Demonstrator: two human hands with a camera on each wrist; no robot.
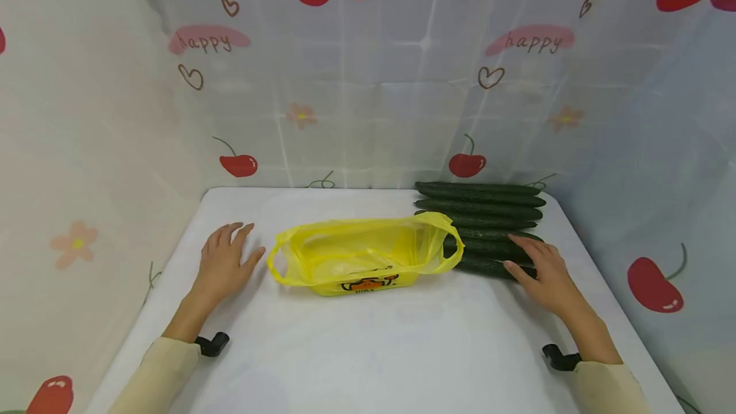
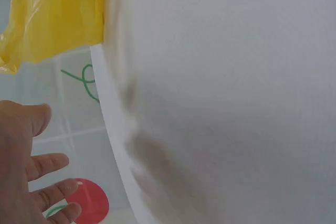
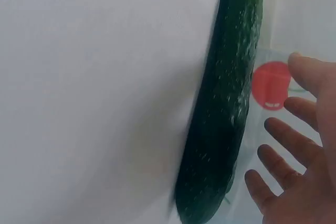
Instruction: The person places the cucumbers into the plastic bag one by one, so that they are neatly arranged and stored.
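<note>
A yellow plastic bag (image 1: 345,254) lies on its side mid-table, its mouth spread wide and a handle loop at either end. Several long dark green cucumbers (image 1: 483,213) lie in a row behind and right of it, the nearer ones partly hidden by the bag. My left hand (image 1: 225,267), fingers spread and holding nothing, hovers left of the bag's left handle. Over the right ends of the nearest cucumbers is my right hand (image 1: 543,276), fingers loosely extended. In the right wrist view, the nearest cucumber (image 3: 223,98) stands before those fingers, which are not curled round it.
The white table (image 1: 368,350) carries the bag and cucumbers. Printed curtains (image 1: 391,94) with cherries, hearts and flowers rise behind it and along both sides. A black wrist strap mount (image 1: 214,344) shows at the left sleeve, another (image 1: 559,358) at the right.
</note>
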